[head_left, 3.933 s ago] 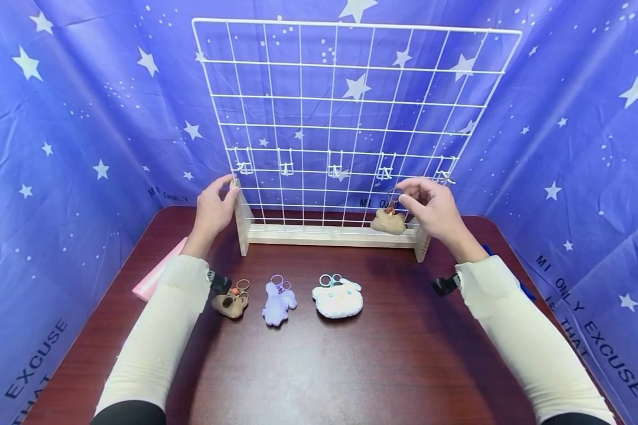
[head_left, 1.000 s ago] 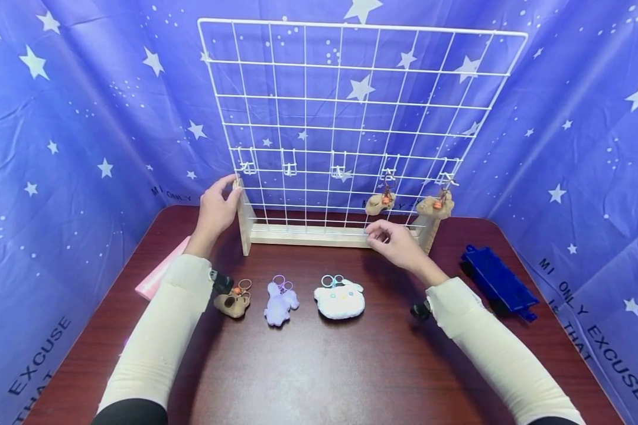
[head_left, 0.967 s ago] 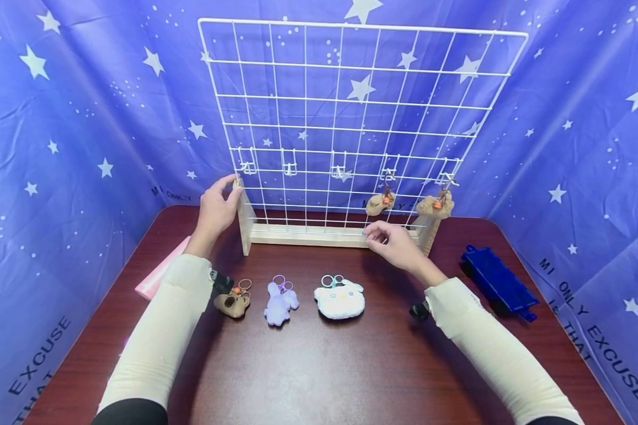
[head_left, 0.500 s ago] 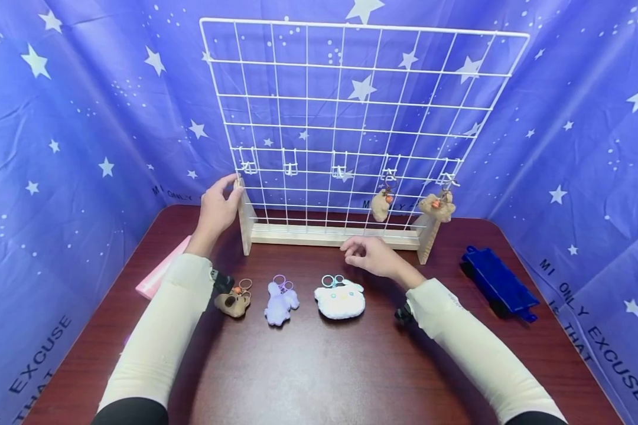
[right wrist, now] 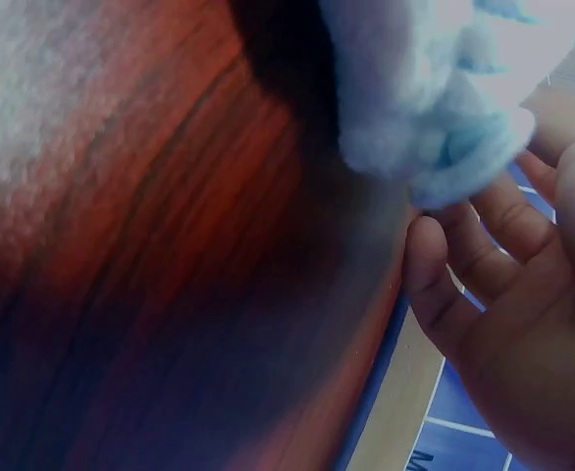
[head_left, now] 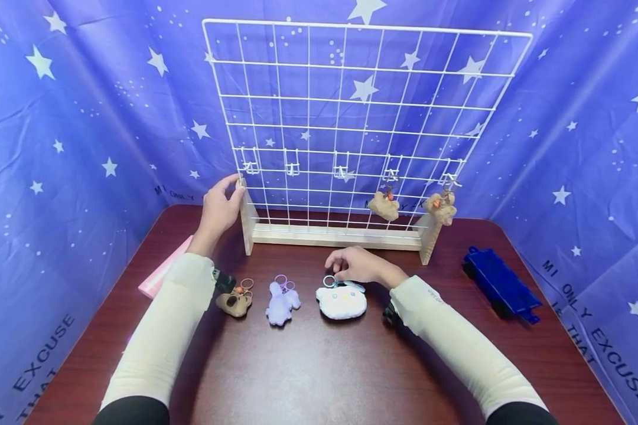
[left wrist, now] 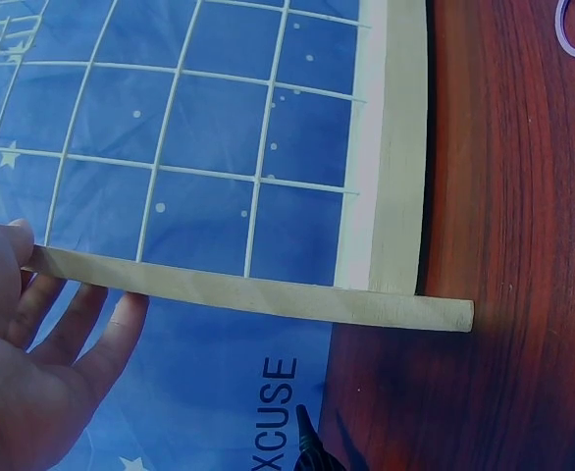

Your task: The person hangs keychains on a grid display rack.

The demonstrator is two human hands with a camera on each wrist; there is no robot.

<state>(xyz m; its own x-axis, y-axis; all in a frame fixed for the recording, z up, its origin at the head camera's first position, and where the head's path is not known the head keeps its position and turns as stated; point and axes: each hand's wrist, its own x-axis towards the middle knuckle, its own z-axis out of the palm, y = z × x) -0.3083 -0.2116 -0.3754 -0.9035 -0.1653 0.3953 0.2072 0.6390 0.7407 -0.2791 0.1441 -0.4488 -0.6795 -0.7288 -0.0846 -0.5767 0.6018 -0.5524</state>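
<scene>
Reaching with the right hand (head_left: 358, 265) to the top of the white plush (head_left: 342, 302), midway between the left and right edges of the surface (head_left: 298, 372); seemingly began a pick-up, could not tell whether grasping yet. Clasped the wooden post (head_left: 247, 218) toward the far edge with the left hand (head_left: 220, 209). Probably needed a pinch at the ring (head_left: 324, 280) next. Made out no filled container

Bright, fairly even light fills the head view, leaving whitish glare on the tabletop (head_left: 308, 360) well below the right fingers (head_left: 338, 255). The right wrist view is dimmer, its white plush (right wrist: 415, 88) blurred above the fingertips, shadow darkening the wood to their left. Around the left fingers (left wrist: 118, 334), the picture looks cool-toned and sharper.
</scene>
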